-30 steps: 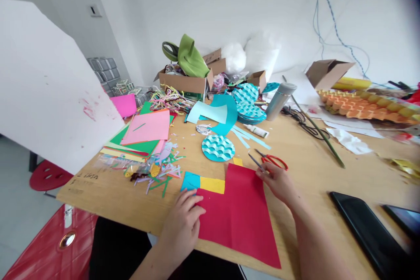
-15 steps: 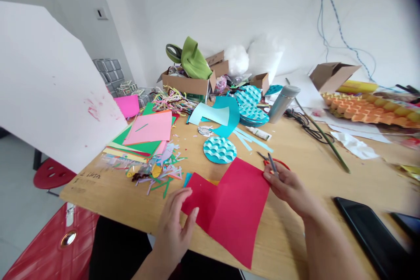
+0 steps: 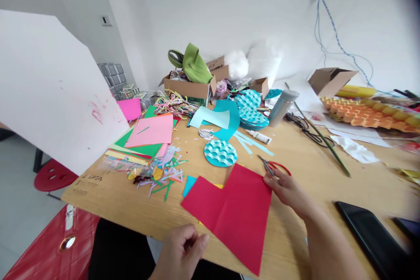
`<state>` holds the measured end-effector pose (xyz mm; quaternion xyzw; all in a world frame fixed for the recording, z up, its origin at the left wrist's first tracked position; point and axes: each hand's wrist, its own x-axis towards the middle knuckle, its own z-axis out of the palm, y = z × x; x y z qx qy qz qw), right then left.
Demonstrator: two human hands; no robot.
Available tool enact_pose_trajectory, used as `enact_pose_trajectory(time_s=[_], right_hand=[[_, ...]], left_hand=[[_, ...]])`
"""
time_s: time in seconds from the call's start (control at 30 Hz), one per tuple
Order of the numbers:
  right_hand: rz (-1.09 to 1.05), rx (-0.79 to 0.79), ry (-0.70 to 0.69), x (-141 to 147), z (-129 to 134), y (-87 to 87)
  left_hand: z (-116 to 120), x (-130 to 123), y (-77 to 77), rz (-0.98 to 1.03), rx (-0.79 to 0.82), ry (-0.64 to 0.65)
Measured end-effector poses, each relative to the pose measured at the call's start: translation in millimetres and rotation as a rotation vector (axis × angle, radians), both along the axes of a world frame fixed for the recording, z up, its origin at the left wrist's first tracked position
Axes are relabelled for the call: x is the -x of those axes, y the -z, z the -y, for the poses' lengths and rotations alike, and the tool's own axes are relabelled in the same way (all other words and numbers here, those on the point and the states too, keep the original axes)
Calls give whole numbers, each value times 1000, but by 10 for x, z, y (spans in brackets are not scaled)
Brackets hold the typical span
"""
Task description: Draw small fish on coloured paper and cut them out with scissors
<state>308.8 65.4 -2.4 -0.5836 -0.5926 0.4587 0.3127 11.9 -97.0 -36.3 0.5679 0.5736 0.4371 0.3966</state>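
Observation:
A folded red sheet (image 3: 244,210) with a stepped top edge lies open near the table's front edge, over blue (image 3: 189,185) and yellow paper. My right hand (image 3: 287,190) is closed on a grey pen (image 3: 269,169) and touches the sheet's upper right corner. Just beyond its fingers are red-handled scissors (image 3: 282,167) on the table. Lower left of the sheet, clear of it, my left hand (image 3: 183,247) is at the table edge with its fingers curled in and nothing visible in them. A round blue wave-patterned disc (image 3: 220,153) rests above the sheet.
Coloured sheets (image 3: 152,131) and paper scraps (image 3: 164,179) lie left, beside a large white board (image 3: 55,87). Behind are a cardboard box (image 3: 187,86), a glue tube (image 3: 259,136) and a steel bottle (image 3: 284,107). A green stick (image 3: 323,140) and black phone (image 3: 369,236) are right.
My left hand has drawn back from the red sheet toward the table edge, and its fingers have curled in. The pen in my right hand has tipped lower, over the scissors.

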Motion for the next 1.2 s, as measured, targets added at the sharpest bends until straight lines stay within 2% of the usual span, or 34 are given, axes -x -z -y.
enact_pose_trajectory(time_s=[0.13,0.27,0.37,0.47,0.5,0.57,0.63,0.73,0.87,1.03,1.2], right_hand=[[229,-148,-53,-35,-98,156],[397,-222,118,-68,-152,218],[420,-261,195,-42,-174,150],[358,-262,116,78,-238,-10],[345,-224,88,136,-280,-73],[344,-48,78,265,-396,-185],[348,33,79,393,-547,-251],[362,108,94,562,-787,-239],[367,203,101,732,-1027,-123],[321,244,89,801,-1105,-73],[267,149,90,706,-1104,-156]], left_hand=[[-28,32,2,-99,-96,-5],[-39,74,-30,-187,-172,-25],[-158,155,-165,-185,-156,-31],[-469,226,-368,39,-91,43],[-612,231,-431,166,-46,25],[-927,205,-526,391,84,1],[-1239,142,-567,614,264,-112],[-1613,33,-546,667,343,-147],[-1886,-55,-471,667,397,-210],[-1964,-81,-438,677,441,-193],[-1989,-94,-438,712,420,-155]])
